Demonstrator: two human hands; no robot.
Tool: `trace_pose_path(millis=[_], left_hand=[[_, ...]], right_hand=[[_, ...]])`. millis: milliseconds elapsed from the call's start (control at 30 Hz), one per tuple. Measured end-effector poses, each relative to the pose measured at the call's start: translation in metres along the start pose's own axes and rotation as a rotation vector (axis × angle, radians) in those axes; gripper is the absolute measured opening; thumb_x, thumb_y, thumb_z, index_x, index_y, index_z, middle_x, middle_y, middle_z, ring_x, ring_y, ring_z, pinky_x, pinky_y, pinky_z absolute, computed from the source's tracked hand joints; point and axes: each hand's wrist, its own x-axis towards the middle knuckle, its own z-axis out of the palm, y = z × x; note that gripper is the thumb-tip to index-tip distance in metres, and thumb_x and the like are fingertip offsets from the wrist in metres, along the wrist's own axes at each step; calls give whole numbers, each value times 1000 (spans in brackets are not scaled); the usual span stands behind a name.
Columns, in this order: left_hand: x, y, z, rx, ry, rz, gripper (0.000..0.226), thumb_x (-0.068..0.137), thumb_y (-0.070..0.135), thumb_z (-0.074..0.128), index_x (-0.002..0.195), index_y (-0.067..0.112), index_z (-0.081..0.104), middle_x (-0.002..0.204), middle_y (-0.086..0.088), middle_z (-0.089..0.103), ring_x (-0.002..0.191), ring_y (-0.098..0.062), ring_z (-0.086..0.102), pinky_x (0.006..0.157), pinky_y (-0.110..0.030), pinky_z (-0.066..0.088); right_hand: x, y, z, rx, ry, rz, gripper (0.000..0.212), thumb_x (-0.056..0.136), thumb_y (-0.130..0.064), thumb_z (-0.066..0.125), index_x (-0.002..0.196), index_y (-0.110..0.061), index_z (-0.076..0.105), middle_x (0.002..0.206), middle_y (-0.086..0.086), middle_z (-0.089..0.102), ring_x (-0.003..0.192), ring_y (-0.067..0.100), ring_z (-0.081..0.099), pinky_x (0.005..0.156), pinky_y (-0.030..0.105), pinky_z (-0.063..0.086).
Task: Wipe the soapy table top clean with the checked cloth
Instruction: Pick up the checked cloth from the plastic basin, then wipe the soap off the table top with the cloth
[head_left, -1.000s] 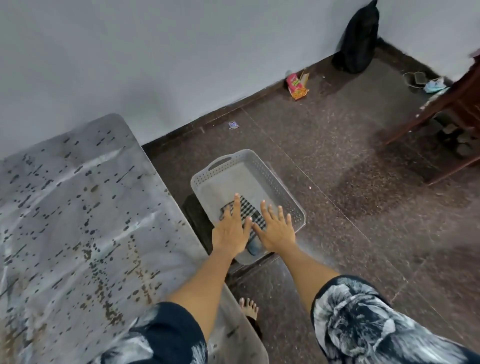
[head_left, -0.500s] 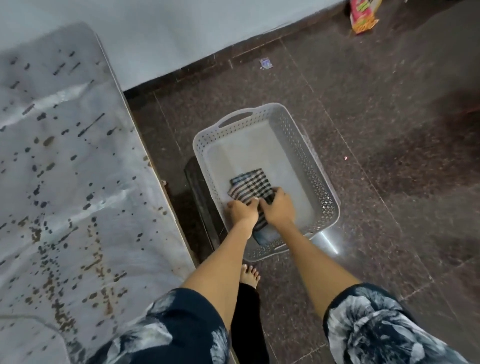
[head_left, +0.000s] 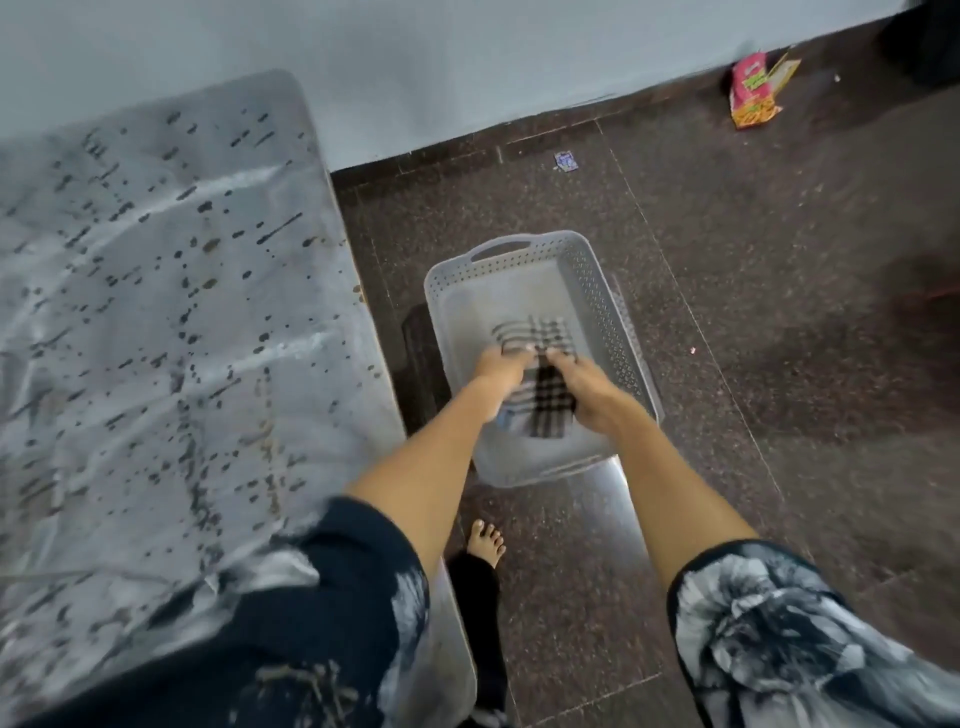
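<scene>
Head view, looking down. My left hand (head_left: 500, 366) and right hand (head_left: 582, 387) both reach into the grey perforated basket (head_left: 597, 291), which stands on the dark speckled floor (head_left: 727, 312) just beside the right edge of the table top (head_left: 171, 322). The checked cloth (head_left: 543, 400) lies inside the basket, toward its near end, with part of it spread past my fingertips toward the middle of the basket floor. Each hand is curled onto the cloth at one side, with the fabric showing between them; motion blur hides exactly how the fingers close, but I judge both to be gripping it.

The cloth looks soft, limp and light. It will likely sag and unfold when raised, so I judge it best taken as a bunch near its middle or by two corners, not by a single edge. If damp it would weigh a little more and cling. A small bluish patch shows under the cloth's near left corner; I cannot tell what it is. Otherwise the basket holds nothing visible.

The table top carries dark flecks and pale streaks, and wiping has not yet begun. A pink carton (head_left: 756, 93) lies by the far wall.
</scene>
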Motion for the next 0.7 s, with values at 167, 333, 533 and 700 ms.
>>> trace_pose_path(millis=[167,333,533,700], left_hand=[[-50,29,-39,-3,114,241,36,93,34,52,118,9,54,106,-2,61,89,-18,58,69,-24,48],[-90,36,-95,81,303,414,55,89,47,53,119,1,56,118,-15,62,104,-30,59,91,-43,48],[-138,-8,-180,22,462,459,57,90,49,49,127,5,51,126,-12,57,112,-30,54,96,-43,44],[-191,-74,-261,-87,622,435,50,94,43,46,125,4,50,110,-4,59,99,-20,55,84,-29,43]], right_hand=[[-49,-45,28,3,33,-190,20,98,-21,46,110,-9,56,100,2,65,93,17,62,79,31,52],[-79,-70,80,-3,8,-361,20,97,-20,49,113,-10,54,102,1,64,89,12,63,72,24,54],[-105,-71,173,-131,-140,-416,55,88,-34,59,134,-12,38,130,8,55,115,24,56,95,47,48],[-137,-46,279,-289,-314,-470,60,89,-36,57,141,-17,32,137,6,48,120,25,51,97,47,47]])
